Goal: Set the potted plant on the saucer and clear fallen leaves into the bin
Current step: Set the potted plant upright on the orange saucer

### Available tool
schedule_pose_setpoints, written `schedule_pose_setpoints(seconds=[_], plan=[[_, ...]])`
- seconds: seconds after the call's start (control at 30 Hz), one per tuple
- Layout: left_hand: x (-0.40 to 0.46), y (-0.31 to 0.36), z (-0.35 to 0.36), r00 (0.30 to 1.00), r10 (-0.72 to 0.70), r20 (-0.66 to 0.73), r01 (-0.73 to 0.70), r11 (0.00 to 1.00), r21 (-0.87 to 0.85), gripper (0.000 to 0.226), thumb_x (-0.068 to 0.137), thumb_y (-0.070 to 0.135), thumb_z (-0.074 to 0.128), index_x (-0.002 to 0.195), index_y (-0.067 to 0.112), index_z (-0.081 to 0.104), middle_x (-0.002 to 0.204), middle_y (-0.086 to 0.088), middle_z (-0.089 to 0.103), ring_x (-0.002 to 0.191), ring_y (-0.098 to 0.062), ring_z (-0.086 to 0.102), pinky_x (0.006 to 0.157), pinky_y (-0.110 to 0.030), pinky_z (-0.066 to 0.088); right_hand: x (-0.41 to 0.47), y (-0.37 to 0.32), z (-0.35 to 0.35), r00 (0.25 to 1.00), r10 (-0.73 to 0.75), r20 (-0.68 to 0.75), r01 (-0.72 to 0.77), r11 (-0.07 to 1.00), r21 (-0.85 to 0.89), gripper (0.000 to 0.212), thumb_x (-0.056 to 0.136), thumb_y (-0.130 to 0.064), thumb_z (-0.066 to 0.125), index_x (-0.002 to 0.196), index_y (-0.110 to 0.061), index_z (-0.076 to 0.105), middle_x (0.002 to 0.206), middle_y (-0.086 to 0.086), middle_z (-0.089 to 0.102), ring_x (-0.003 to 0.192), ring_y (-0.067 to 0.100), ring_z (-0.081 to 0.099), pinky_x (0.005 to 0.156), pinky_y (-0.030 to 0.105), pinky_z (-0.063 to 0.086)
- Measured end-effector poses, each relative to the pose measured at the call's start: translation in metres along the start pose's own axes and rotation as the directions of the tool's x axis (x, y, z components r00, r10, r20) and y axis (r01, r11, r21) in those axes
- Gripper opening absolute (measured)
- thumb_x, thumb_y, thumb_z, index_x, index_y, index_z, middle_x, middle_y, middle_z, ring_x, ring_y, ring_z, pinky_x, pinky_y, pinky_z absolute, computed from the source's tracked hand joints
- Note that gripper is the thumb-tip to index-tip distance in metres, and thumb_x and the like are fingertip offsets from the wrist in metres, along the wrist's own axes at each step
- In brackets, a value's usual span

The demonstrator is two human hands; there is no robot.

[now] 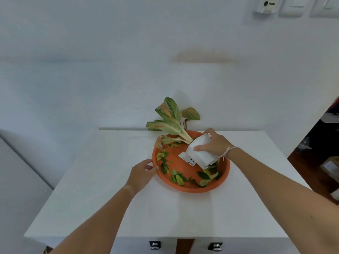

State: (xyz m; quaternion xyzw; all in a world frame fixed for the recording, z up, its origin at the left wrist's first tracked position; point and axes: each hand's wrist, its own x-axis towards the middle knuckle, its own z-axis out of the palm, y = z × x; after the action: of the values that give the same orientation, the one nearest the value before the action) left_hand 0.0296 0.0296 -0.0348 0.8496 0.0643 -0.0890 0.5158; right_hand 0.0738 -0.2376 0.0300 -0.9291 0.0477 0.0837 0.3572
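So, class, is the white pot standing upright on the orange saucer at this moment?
No: the white pot is tipped over on its side in the right hand, with its plant leaning out past the orange saucer rim.

The tilted pot (199, 153) and loose leaves (177, 177) lie in the saucer (224, 173), on the table (110, 198).

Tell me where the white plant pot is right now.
In the head view, the white pot is right of centre, tilted over the orange saucer, gripped by the right hand, with loose leaves lying below it.
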Motion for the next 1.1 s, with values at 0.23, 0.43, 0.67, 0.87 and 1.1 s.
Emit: schedule_pose_setpoints(seconds=[0.23, 0.43, 0.67, 0.87, 1.1], plan=[[-0.002, 0.001, 0.01, 0.998, -0.061, -0.019, 0.056, 0.98, -0.191, 0.028, 0.089, 0.018, 0.058, 0.116, 0.016, 0.065, 0.072, 0.002, 0.058, 0.072, -0.015, 0.052, 0.072, -0.025, 0.044, 0.001, -0.011, 0.002, 0.985, -0.074, -0.155, 0.109, 0.967, 0.231, 0.068, 0.068, -0.042, 0.078, 0.12, -0.022, 0.038, 0.108, 0.001, 0.05, 0.096, 0.023, 0.056, 0.078, 0.034, 0.053], [-0.003, 0.003, 0.016, 0.993, -0.091, -0.073, 0.072, 0.971, -0.227, 0.033, 0.091, 0.017, 0.056, 0.124, 0.015, 0.062, 0.077, -0.001, 0.061, 0.071, -0.012, 0.054, 0.064, -0.02, 0.044, 0.001, -0.016, 0.019, 0.976, -0.121, -0.179, 0.165, 0.952, 0.259, 0.068, 0.067, -0.043, 0.078, 0.117, -0.022, 0.038, 0.104, -0.003, 0.052, 0.093, 0.021, 0.057, 0.072, 0.029, 0.054], [-0.003, 0.002, 0.017, 0.992, -0.082, -0.098, 0.056, 0.97, -0.236, 0.033, 0.091, 0.017, 0.056, 0.124, 0.015, 0.062, 0.077, 0.003, 0.061, 0.071, -0.009, 0.054, 0.064, -0.018, 0.044, 0.002, -0.001, 0.042, 0.968, -0.131, -0.216, 0.204, 0.91, 0.36, 0.071, 0.059, -0.036, 0.084, 0.112, -0.027, 0.038, 0.115, -0.002, 0.056, 0.104, 0.02, 0.058, 0.076, 0.024, 0.051], [-0.003, 0.003, 0.017, 0.992, -0.072, -0.104, 0.048, 0.973, -0.224, 0.034, 0.092, 0.019, 0.055, 0.125, 0.016, 0.061, 0.082, 0.0, 0.062, 0.073, -0.01, 0.055, 0.062, -0.017, 0.044, -0.004, 0.01, 0.054, 0.966, -0.115, -0.233, 0.206, 0.885, 0.418, 0.076, 0.058, -0.028, 0.086, 0.116, -0.03, 0.036, 0.126, -0.002, 0.053, 0.111, 0.016, 0.053, 0.073, 0.011, 0.044], [-0.004, 0.0, 0.019, 0.992, -0.048, -0.117, 0.02, 0.973, -0.232, 0.033, 0.092, 0.019, 0.055, 0.124, 0.018, 0.061, 0.076, 0.004, 0.061, 0.071, -0.008, 0.055, 0.062, -0.017, 0.043, -0.011, 0.02, 0.056, 0.973, -0.103, -0.205, 0.185, 0.879, 0.439, 0.103, 0.058, -0.033, 0.085, 0.141, -0.024, 0.027, 0.137, -0.007, 0.05, 0.121, 0.012, 0.049, 0.101, 0.025, 0.043]])
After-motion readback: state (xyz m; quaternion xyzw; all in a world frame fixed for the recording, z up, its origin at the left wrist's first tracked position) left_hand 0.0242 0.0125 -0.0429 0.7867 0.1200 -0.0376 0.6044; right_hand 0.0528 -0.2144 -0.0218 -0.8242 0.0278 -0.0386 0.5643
